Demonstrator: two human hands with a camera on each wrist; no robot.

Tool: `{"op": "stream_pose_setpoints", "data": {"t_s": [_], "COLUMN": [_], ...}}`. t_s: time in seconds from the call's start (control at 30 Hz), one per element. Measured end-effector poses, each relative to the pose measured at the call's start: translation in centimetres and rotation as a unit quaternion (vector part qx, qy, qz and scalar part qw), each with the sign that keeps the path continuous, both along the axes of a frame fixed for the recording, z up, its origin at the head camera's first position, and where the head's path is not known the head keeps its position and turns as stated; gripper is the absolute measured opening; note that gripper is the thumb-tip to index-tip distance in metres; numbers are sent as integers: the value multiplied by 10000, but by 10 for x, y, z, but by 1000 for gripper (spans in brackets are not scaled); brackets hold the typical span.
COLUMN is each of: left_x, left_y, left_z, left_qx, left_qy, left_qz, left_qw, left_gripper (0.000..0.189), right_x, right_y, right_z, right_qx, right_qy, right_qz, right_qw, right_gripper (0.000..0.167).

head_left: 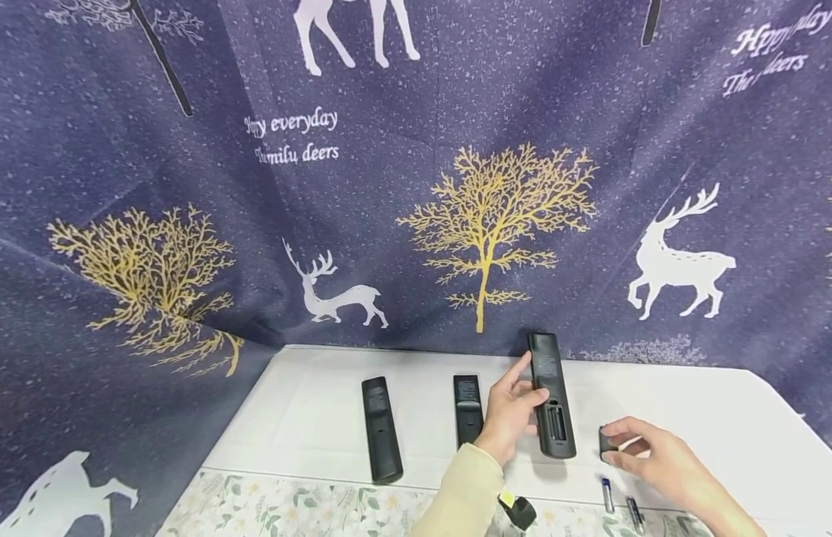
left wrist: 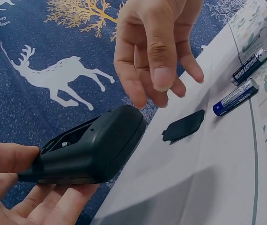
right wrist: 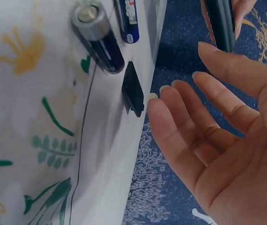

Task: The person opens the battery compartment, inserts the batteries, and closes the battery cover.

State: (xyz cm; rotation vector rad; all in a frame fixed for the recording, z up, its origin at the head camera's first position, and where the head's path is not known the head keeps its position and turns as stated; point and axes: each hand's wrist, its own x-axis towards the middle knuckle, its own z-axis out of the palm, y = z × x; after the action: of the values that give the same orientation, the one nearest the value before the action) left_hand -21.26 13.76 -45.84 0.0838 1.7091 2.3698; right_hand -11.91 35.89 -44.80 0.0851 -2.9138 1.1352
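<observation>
My left hand (head_left: 506,419) grips a black remote control (head_left: 548,377) above the table, thumb on one side and fingers beneath. Its back faces up with the battery compartment uncovered, and a spring (left wrist: 65,144) shows inside. The small black battery cover (left wrist: 185,126) lies on the white surface to the right of the remote. Over that cover hovers my right hand (head_left: 660,456), fingers loosely bent and apart from it in both wrist views. Two blue-and-silver batteries, one (head_left: 607,495) nearer the cover and another (head_left: 634,514) beside it, lie in front of my right hand.
Two more black remotes lie face down to the left, one (head_left: 382,431) farther off and one (head_left: 467,403) partly behind my left hand. A small black-and-yellow object (head_left: 521,513) sits on the floral cloth (head_left: 268,507). A deer-patterned curtain (head_left: 416,224) hangs behind the table.
</observation>
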Motion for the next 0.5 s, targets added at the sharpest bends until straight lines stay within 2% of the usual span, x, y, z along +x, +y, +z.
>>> {"op": "stream_pose_setpoints", "data": {"t_s": [0.13, 0.33, 0.5], "left_x": [1, 2, 2], "left_y": [0, 1, 2], "left_z": [0, 0, 1], "left_qx": [-20, 16, 29], "left_qy": [-12, -19, -37], "left_qz": [-6, -6, 0], "left_qw": [10000, 10000, 10000], "left_gripper": [68, 68, 68], "right_x": [2, 3, 0], "right_y": [-1, 0, -4], "right_z": [-7, -15, -19], "right_qx": [124, 325, 559], "right_qy": [210, -84, -342], "right_qz": [413, 879, 1072], "right_qw": [9989, 9956, 9921], "right_gripper": [33, 38, 40]}}
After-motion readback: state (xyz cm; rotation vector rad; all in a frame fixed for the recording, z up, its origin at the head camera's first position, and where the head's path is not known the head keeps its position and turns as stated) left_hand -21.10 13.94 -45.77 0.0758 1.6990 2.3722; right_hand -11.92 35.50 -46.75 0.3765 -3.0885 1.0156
